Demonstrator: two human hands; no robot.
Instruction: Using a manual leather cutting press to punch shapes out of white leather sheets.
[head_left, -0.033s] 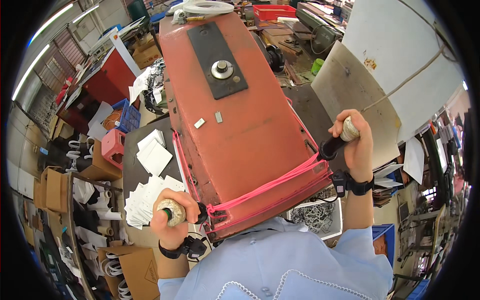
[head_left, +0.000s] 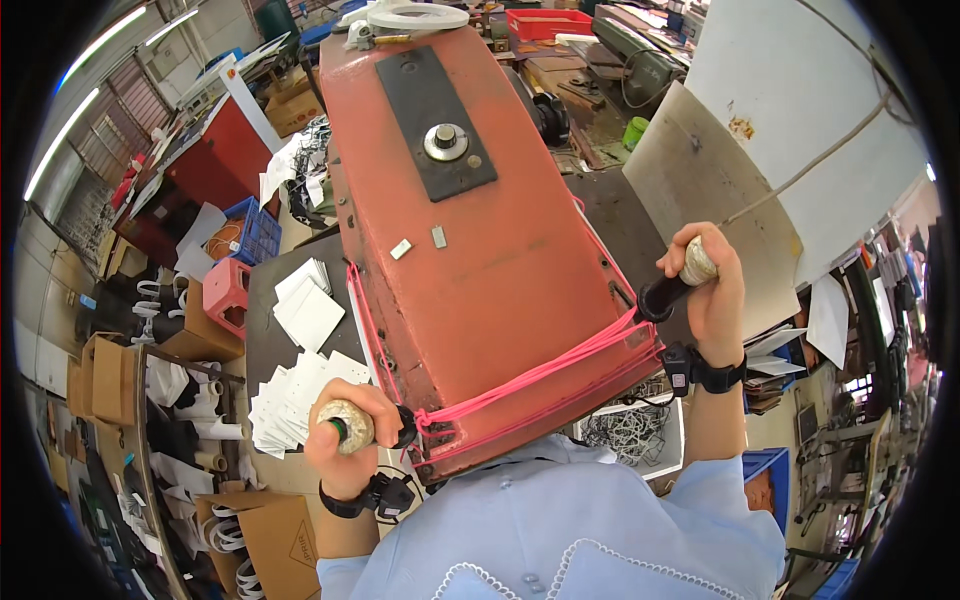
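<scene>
A large red painted machine body (head_left: 480, 300) fills the middle, carrying a black plate with a silver dial (head_left: 445, 140) and two small metal pieces. My left hand (head_left: 340, 450) is closed round a tape-wrapped handle (head_left: 354, 428) at its lower left. My right hand (head_left: 715, 310) grips a similar handle on a black shaft (head_left: 666, 296) at the right, fingers curled over the wrapped end. Pink cord (head_left: 530, 370) runs in several strands across the front of the body between the handle bases. White cards (head_left: 308, 312) lie in piles on a dark surface at the left.
A pale panel (head_left: 712, 200) stands at the right. A white bin of wire pieces (head_left: 672, 420) sits below the machine. At the left are a pink stool (head_left: 226, 285), a blue crate (head_left: 250, 235) and cardboard boxes (head_left: 260, 540). A cluttered bench (head_left: 560, 75) lies behind.
</scene>
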